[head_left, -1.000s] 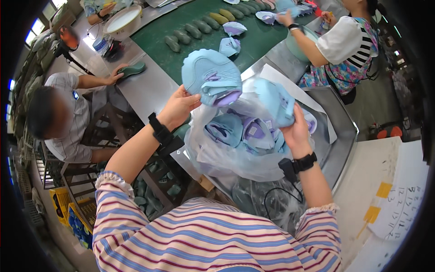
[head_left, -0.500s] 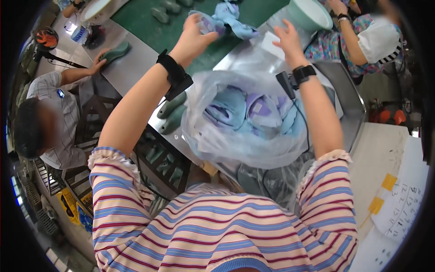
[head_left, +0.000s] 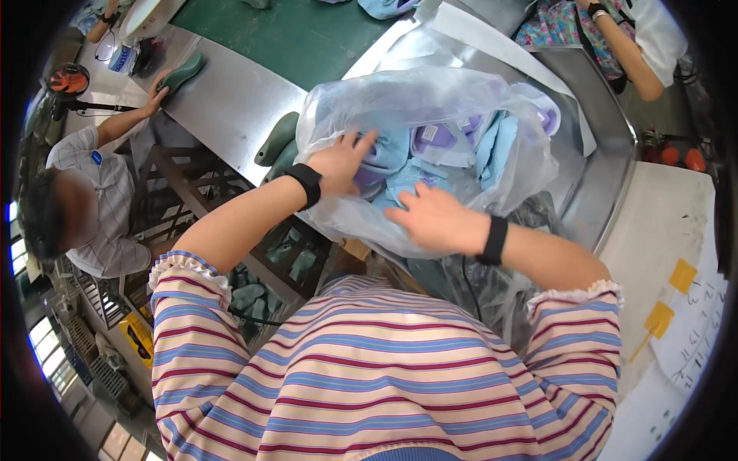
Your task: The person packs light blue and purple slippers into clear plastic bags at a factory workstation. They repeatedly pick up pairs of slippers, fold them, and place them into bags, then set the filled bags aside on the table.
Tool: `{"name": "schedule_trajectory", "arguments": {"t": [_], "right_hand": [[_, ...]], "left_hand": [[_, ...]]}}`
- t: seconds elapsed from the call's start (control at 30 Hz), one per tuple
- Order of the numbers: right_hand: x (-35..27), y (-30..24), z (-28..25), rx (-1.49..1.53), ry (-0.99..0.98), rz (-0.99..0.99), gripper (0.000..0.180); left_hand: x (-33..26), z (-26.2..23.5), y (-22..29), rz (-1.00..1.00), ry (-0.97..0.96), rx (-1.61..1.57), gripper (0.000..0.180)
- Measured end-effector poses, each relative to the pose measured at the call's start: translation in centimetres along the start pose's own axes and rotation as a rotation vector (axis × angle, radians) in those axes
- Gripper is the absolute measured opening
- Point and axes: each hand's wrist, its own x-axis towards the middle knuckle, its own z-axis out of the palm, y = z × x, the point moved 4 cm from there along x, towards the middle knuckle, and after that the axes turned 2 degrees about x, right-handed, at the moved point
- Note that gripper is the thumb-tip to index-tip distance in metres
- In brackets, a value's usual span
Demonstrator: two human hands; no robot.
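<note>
In the head view, light-blue shoe uppers [head_left: 489, 146] with purple linings lie heaped inside a clear plastic bag [head_left: 407, 96]. The left hand [head_left: 337, 165] is at the bag's left side with its fingers spread; the right hand [head_left: 440, 221] is over the front edge, fingers bent, though motion blur leaves me unable to tell whether they pinch anything. The uppers look light, soft and floppy, best held by the collar; the film seems thin and slippery. The bag sits on a metal counter [head_left: 231, 100], beside dark green shoe lasts [head_left: 278, 138] and a green mat [head_left: 284, 46]. To the left, a co-worker's hand [head_left: 160, 83] rests on another green last [head_left: 183, 72].
</note>
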Motion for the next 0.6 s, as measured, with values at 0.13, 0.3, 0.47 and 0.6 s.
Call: {"name": "schedule_trajectory", "arguments": {"t": [0.13, 0.3, 0.47, 0.6], "right_hand": [[-2.9, -3.0, 0.5, 0.041, 0.058, -0.079, 0.033], [-3.1, -0.2, 2.0, 0.307, -0.004, 0.085, 0.035], [-3.2, 1.3, 0.7, 0.224, 0.096, 0.240, 0.031], [-4.1, 2.0, 0.8, 0.188, 0.239, 0.301, 0.040]], "left_hand": [[-0.2, -0.4, -3.3, -0.173, -0.011, -0.830, 0.081], [2.3, 2.1, -6.0, -0.434, 0.018, -0.746, 0.060], [4.1, 2.3, -5.0, -0.506, -0.073, -1.045, 0.048], [3.1, 1.1, -4.2, -0.488, -0.025, -0.968, 0.063]]}}
